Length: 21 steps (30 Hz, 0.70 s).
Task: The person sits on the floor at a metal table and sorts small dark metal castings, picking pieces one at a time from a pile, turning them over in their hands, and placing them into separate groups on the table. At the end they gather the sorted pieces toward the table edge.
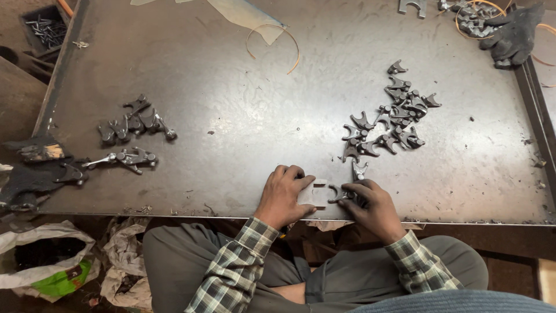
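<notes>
A flat grey slotted metal block [313, 191] lies near the table's front edge; I press a dark forked metal piece [337, 194] against its right side.

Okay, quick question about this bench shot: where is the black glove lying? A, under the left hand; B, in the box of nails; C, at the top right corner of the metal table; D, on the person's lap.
C: the glove lies at the table's top right corner, beside a few metal parts, far from both hands at the near edge.
</notes>
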Each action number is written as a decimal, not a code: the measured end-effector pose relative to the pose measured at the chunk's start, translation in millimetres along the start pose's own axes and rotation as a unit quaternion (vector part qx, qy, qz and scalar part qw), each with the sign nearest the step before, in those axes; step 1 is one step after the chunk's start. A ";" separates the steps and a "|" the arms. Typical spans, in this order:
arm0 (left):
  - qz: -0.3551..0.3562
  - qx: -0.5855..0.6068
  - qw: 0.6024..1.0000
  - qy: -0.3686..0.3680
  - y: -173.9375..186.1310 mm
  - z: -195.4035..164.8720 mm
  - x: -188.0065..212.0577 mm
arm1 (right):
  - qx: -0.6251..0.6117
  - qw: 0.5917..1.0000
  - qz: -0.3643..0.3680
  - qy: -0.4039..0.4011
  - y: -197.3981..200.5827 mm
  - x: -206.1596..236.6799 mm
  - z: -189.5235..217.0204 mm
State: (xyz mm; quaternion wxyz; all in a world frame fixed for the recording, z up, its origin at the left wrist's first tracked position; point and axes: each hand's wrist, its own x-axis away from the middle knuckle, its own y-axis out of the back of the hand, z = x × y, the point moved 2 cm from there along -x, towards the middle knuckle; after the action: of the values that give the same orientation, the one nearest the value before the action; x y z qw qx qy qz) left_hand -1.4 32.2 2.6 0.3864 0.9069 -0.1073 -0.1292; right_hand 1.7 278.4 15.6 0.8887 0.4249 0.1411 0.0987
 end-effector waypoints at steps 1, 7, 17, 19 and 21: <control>0.005 0.000 1.000 0.000 -0.9 0.5 -0.5 | -0.002 1.000 0.000 -0.003 -2.0 -0.5 -0.4; 0.014 0.004 1.000 -0.004 -4.6 3.4 -3.1 | -0.001 1.000 0.016 0.001 -11.0 -7.1 2.2; 0.009 0.027 1.000 -0.008 -1.8 1.0 5.2 | -0.030 0.999 0.043 0.007 -18.4 -7.3 8.1; 0.003 0.028 1.000 -0.013 -1.2 1.4 3.4 | -0.018 0.999 0.040 0.032 -21.0 -8.2 4.5; -0.008 0.028 0.999 -0.019 -1.2 1.4 3.1 | -0.014 0.998 0.044 0.032 -19.1 -8.6 -2.0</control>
State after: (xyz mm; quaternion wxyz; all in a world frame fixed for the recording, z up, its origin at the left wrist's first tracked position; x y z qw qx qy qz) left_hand 1.1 31.2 0.2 0.3579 0.9154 -0.1114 -0.1468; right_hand -6.0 265.5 0.9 0.8845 0.4144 0.1493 0.1538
